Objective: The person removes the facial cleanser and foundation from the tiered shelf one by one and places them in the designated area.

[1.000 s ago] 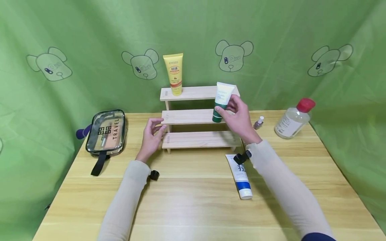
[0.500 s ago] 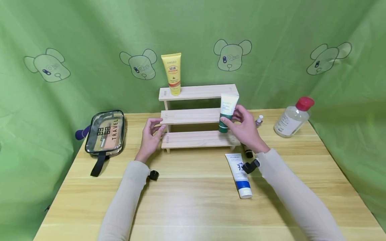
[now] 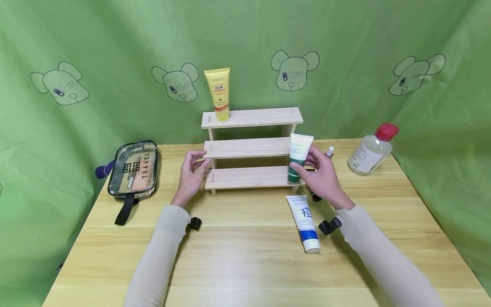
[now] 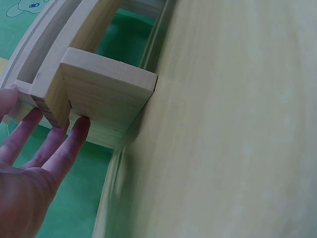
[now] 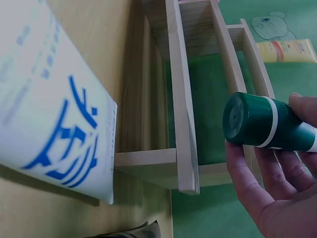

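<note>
One green-and-white squeeze tube (image 3: 301, 147), cap down and nearly upright, sits pinched in the right hand (image 3: 324, 177), the nearer one, by the lowest right end of the three-tier wooden rack (image 3: 245, 148). The left hand (image 3: 191, 179) touches the rack's left end, fingers loosely spread. Atop the rack, a yellow tube (image 3: 220, 96) seemingly reads "ENSEO"; left of it, a clear zip pouch (image 3: 134, 170) reads "TRAVEL".

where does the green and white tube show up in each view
Head: right of centre, about mid-height, the green and white tube is held roughly upright in the right hand.
Left wrist: not in this picture.
Right wrist: at the right edge, about mid-height, green end toward picture left.
Shared landmark: the tiered wooden stand, central in head and right wrist, upper left in left wrist.
</note>
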A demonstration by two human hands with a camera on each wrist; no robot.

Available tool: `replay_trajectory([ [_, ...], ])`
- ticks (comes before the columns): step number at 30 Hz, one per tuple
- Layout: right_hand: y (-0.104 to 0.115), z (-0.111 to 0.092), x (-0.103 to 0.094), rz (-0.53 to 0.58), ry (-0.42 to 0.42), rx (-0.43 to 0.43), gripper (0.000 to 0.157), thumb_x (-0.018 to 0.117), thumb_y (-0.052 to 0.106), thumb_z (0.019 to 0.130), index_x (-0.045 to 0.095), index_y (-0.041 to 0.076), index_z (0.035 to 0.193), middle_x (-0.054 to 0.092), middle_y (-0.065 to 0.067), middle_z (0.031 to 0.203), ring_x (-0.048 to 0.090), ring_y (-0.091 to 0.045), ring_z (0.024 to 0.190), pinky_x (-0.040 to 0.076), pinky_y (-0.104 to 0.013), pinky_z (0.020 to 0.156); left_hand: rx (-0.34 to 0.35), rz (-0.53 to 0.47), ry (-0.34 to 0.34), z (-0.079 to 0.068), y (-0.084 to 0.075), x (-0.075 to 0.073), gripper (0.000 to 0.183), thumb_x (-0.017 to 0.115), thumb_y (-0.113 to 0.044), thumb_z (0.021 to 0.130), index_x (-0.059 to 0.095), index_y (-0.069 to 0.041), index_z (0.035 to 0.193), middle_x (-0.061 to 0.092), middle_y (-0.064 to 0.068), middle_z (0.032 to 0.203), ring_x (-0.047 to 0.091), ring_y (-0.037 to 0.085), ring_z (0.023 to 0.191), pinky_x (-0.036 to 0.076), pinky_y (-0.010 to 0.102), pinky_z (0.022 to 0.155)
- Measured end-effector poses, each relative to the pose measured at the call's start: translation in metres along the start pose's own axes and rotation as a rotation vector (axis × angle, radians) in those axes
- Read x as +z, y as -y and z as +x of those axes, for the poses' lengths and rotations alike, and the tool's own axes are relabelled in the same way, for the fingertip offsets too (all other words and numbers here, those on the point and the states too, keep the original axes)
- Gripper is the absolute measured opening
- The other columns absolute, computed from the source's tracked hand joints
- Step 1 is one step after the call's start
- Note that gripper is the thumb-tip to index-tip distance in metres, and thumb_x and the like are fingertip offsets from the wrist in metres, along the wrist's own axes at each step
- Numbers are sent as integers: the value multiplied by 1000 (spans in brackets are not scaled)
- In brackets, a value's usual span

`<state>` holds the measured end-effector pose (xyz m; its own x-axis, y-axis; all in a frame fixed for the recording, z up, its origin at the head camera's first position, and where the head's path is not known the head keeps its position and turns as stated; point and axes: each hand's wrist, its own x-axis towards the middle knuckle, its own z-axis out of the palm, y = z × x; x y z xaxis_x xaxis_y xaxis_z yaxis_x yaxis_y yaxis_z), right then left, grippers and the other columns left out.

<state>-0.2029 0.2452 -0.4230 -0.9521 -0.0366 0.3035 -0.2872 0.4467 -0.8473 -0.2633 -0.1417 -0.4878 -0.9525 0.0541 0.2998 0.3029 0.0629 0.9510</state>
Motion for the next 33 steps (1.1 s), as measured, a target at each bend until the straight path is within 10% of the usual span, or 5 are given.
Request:
replay_trajectory([
  [17, -12, -31, -23, -7, 20, 112, 55, 77, 17, 104, 54, 0, 151, 70, -26, 140, 65, 12, 111, 55, -4, 100, 3, 1, -4, 1, 2, 0, 33, 66, -5, 108, 54, 1, 138, 63, 21, 148, 66, 43, 127, 64, 25, 102],
  [26, -24, -52, -37, -100, 140, 212, 57, 72, 28, 108, 52, 1, 154, 69, -25, 144, 67, -35, 132, 50, 0, 98, -12, -8, -7, 0, 1, 1, 33, 65, -5, 108, 54, 2, 138, 63, 20, 148, 67, 40, 126, 66, 28, 102],
  [33, -27, -66, -43, -126, 184, 247, 57, 76, 28, 106, 53, 3, 152, 72, -25, 141, 73, -24, 123, 56, -5, 95, 7, -16, -7, 0, 2, 1, 32, 65, -4, 108, 54, 2, 138, 62, 21, 149, 66, 43, 126, 66, 23, 99],
])
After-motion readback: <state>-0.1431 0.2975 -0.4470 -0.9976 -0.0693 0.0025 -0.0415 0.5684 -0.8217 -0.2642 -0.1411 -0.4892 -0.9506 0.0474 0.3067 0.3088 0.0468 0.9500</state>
